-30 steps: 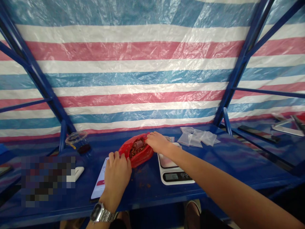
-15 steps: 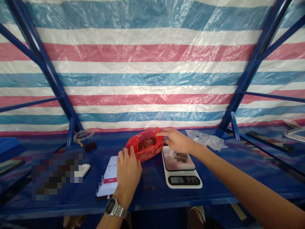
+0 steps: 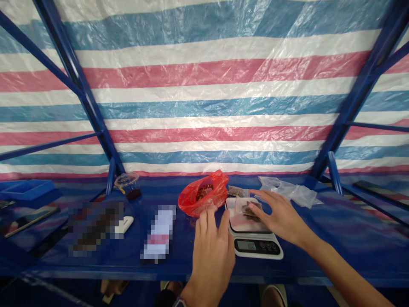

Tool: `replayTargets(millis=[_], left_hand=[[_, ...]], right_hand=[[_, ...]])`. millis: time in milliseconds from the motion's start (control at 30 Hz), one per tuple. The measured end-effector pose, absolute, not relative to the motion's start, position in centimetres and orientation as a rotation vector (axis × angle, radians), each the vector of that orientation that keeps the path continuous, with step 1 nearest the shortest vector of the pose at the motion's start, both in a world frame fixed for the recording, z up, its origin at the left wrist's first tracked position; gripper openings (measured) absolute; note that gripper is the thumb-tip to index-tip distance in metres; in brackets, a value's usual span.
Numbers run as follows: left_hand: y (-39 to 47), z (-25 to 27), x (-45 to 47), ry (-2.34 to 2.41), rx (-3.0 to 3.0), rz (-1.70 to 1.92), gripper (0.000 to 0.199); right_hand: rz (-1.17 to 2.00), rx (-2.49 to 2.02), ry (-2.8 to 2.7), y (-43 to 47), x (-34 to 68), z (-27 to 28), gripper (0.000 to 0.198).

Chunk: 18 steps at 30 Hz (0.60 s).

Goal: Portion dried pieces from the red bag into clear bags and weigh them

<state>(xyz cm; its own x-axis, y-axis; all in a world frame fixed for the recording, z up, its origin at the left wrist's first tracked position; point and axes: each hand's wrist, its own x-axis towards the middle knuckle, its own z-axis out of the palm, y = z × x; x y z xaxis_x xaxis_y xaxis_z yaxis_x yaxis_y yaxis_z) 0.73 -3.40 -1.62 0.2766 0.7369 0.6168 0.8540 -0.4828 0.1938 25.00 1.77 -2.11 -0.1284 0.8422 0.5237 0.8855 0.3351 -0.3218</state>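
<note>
A red plastic bag (image 3: 188, 202) stands on the blue table with its mouth open, showing reddish-brown dried flakes inside. My left hand (image 3: 213, 249) reaches forward with fingers outstretched. Its fingertips are at the bag's near edge; whether they touch it I cannot tell. To the right is a white kitchen scale (image 3: 276, 251) with a black display strip, its digits blurred. On its pan lies a small clear bag of brown dried material (image 3: 251, 212). Over the pan, my right hand (image 3: 284, 215) has thumb and fingers apart, the thumb at that small bag.
Behind the scale lie another small filled bag (image 3: 236, 192) and several clear plastic bags (image 3: 287, 189). Left of the red bag are a phone (image 3: 159, 232), a white gadget (image 3: 127, 224) and a clear cup with dark contents (image 3: 129, 185). A blue tray (image 3: 32, 189) sits at far left.
Both hands have left the red bag's rim. My left hand moved right, away from the phone, and my right hand came down over the scale pan. The view has shifted slightly left.
</note>
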Motion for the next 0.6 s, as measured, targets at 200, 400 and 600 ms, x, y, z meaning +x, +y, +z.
replayTargets(millis=[200,400,600], left_hand=[[-5.4,-2.0,2.7,-1.157,-2.627,-1.049,0.036],[-5.4,-2.6,3.1,-1.023,-2.684,-1.16,0.028],[-5.1,-2.8,3.1,-1.175,-2.714,-1.282,0.031]], right_hand=[[-0.055,-1.504,-2.01,1.2,24.9,-2.8,0.054],[-0.015,-1.503,-1.988,1.1,24.7,-3.0,0.053],[0.098,-1.51,-1.938,1.7,24.8,-4.1,0.051]])
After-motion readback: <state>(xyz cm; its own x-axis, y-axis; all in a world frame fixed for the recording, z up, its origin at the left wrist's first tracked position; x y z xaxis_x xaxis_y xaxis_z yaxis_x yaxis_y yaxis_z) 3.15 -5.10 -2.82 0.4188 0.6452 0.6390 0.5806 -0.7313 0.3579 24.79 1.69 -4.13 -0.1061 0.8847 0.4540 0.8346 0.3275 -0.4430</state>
